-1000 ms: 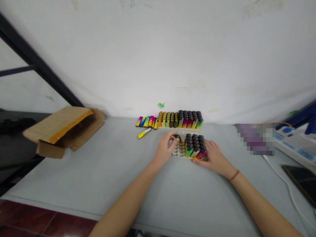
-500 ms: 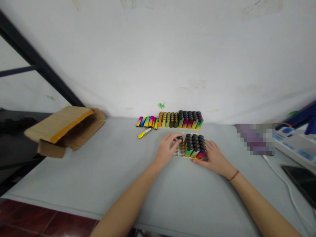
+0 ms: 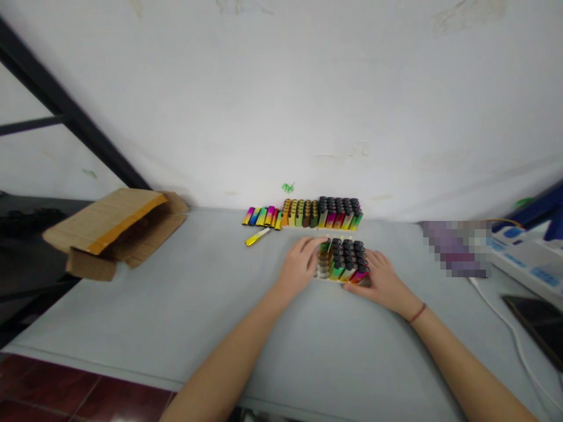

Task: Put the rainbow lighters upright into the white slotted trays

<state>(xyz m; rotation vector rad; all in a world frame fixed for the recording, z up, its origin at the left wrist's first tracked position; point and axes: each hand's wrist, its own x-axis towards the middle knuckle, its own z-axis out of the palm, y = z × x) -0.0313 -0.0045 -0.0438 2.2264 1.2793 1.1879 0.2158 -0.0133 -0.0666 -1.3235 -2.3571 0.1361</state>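
Left hand (image 3: 299, 266) now further right than half a second ago, carrying a slim black-topped, greenish lighter (image 3: 325, 247) with it to the far end of a pale, translucent slotted tray (image 3: 322, 273) on the grey bench (image 3: 352, 340); fingertips at lighter's top, grip cannot be told. Right hand (image 3: 387, 282) unchanged, clasped round tray's right end. Lighter upright, partly hidden, just beside three columns of upright black-topped, multicoloured lighters (image 3: 349, 261)

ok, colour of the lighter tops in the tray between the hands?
The lighter tops are black; best seen in the head view, the only one.
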